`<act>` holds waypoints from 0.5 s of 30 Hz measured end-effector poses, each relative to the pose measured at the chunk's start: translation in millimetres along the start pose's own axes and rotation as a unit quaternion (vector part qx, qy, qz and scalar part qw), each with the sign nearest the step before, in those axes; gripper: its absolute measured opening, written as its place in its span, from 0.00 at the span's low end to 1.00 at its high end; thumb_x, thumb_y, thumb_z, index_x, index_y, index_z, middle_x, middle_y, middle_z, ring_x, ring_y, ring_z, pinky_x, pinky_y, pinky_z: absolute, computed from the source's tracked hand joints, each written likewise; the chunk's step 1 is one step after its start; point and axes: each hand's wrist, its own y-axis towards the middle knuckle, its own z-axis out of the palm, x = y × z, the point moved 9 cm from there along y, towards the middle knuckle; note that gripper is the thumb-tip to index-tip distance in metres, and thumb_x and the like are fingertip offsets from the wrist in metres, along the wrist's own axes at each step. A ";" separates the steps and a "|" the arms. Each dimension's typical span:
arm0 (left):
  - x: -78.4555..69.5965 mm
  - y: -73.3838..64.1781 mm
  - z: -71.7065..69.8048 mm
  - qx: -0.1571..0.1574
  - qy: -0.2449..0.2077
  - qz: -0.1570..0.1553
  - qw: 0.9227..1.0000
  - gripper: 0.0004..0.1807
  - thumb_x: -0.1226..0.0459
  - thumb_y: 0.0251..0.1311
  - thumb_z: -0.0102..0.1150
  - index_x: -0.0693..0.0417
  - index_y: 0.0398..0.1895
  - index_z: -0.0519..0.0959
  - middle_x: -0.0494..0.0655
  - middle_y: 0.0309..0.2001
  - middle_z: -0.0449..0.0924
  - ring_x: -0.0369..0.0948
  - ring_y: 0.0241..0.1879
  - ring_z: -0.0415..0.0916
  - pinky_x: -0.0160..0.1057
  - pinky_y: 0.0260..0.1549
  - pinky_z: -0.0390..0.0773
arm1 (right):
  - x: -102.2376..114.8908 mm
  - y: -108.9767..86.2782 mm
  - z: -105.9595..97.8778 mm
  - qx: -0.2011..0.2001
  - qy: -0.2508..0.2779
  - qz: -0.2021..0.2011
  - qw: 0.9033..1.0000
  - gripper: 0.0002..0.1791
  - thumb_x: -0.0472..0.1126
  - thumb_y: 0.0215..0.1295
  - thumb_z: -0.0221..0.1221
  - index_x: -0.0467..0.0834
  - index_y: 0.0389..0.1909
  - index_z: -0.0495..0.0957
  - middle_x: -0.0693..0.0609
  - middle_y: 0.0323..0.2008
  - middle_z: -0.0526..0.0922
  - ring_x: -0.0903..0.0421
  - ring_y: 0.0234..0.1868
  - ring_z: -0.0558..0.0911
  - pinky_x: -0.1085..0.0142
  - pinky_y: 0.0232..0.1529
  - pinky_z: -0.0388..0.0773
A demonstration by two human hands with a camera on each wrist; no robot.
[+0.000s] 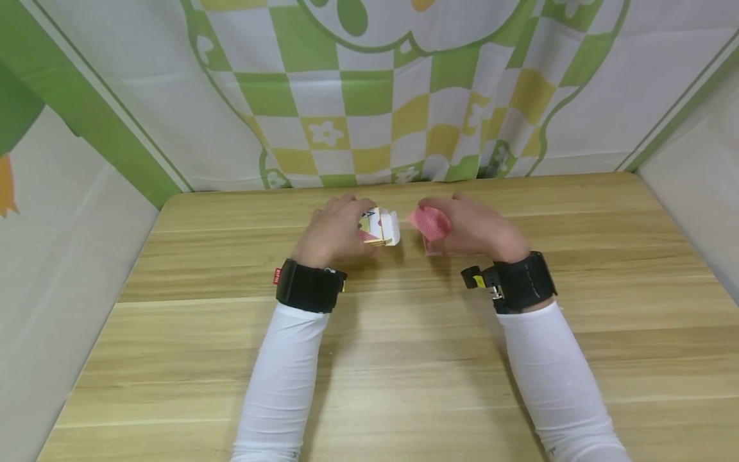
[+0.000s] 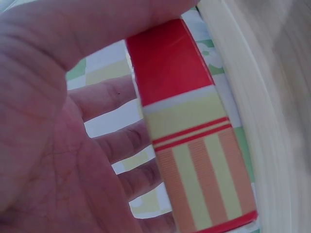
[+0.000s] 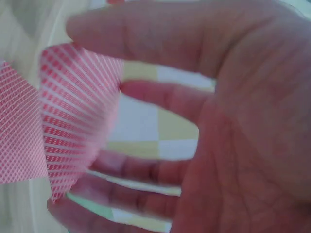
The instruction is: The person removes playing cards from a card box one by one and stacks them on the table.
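Note:
In the head view my left hand (image 1: 335,232) grips a playing card box (image 1: 389,228) whose white flap stands open toward the right. An ace shows at its near end. The left wrist view shows the side of the box (image 2: 194,141), red above and striped below, between thumb and fingers. My right hand (image 1: 476,226) pinches a playing card (image 1: 432,222) with a red patterned back. In the right wrist view this card (image 3: 77,116) bows between thumb and fingertips. A second patterned card (image 3: 19,131) lies beyond it, partly hidden.
Both hands are over the far part of a wooden table (image 1: 404,359). Behind its back edge hangs a green, white and yellow checked curtain (image 1: 369,115). Pale walls or cloth stand at both sides.

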 end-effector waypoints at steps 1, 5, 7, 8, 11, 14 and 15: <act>1.3 -0.2 -0.2 0.000 0.000 -0.003 1.000 0.41 0.51 0.34 0.71 0.45 0.59 0.70 0.43 0.47 0.69 0.45 0.47 0.64 0.50 0.44 0.63 | -3.1 0.7 -1.7 -0.010 -0.005 0.010 1.000 0.44 0.53 0.46 0.65 0.62 0.67 0.57 0.48 0.49 0.66 0.50 0.45 0.69 0.57 0.35 0.70; 4.1 -0.5 0.3 0.003 0.001 -0.007 1.000 0.41 0.50 0.35 0.71 0.44 0.60 0.69 0.43 0.48 0.69 0.46 0.48 0.64 0.50 0.45 0.63 | -12.8 4.7 -6.2 -0.045 -0.020 0.036 0.998 0.42 0.53 0.49 0.61 0.55 0.68 0.57 0.45 0.50 0.70 0.44 0.55 0.66 0.49 0.42 0.68; 4.2 -0.5 0.3 0.003 0.002 -0.006 1.000 0.41 0.50 0.35 0.71 0.44 0.60 0.69 0.43 0.49 0.69 0.46 0.49 0.64 0.50 0.45 0.63 | -16.4 7.2 -7.5 -0.062 -0.025 0.047 0.997 0.41 0.53 0.49 0.60 0.52 0.67 0.59 0.44 0.52 0.71 0.42 0.58 0.64 0.48 0.45 0.67; 4.2 -0.4 0.2 0.003 0.003 -0.006 1.000 0.41 0.50 0.35 0.71 0.44 0.60 0.69 0.43 0.49 0.69 0.46 0.48 0.64 0.50 0.45 0.63 | -18.2 8.5 -7.6 -0.069 -0.024 0.053 0.996 0.41 0.54 0.49 0.60 0.50 0.66 0.59 0.44 0.51 0.72 0.42 0.57 0.64 0.48 0.45 0.67; 3.9 -0.3 -0.3 0.002 0.003 -0.006 1.000 0.41 0.51 0.35 0.70 0.44 0.59 0.69 0.43 0.49 0.69 0.46 0.48 0.64 0.50 0.45 0.63 | -24.2 11.3 -6.2 -0.082 -0.011 0.082 0.993 0.41 0.56 0.48 0.62 0.49 0.65 0.61 0.43 0.49 0.70 0.44 0.51 0.66 0.50 0.40 0.69; 3.5 -0.5 -0.9 0.002 0.002 -0.007 1.000 0.41 0.51 0.35 0.70 0.44 0.60 0.69 0.43 0.48 0.69 0.45 0.48 0.64 0.49 0.44 0.63 | -28.8 12.3 -4.7 -0.095 0.000 0.111 0.989 0.41 0.57 0.47 0.63 0.49 0.63 0.62 0.43 0.47 0.69 0.44 0.48 0.67 0.50 0.37 0.69; 3.4 -0.6 -1.0 0.002 0.001 -0.007 1.000 0.41 0.51 0.35 0.71 0.44 0.60 0.69 0.43 0.48 0.69 0.45 0.48 0.64 0.49 0.44 0.63 | -29.5 12.2 -4.2 -0.098 0.000 0.119 0.988 0.41 0.58 0.46 0.62 0.49 0.63 0.63 0.42 0.48 0.68 0.44 0.48 0.67 0.50 0.37 0.69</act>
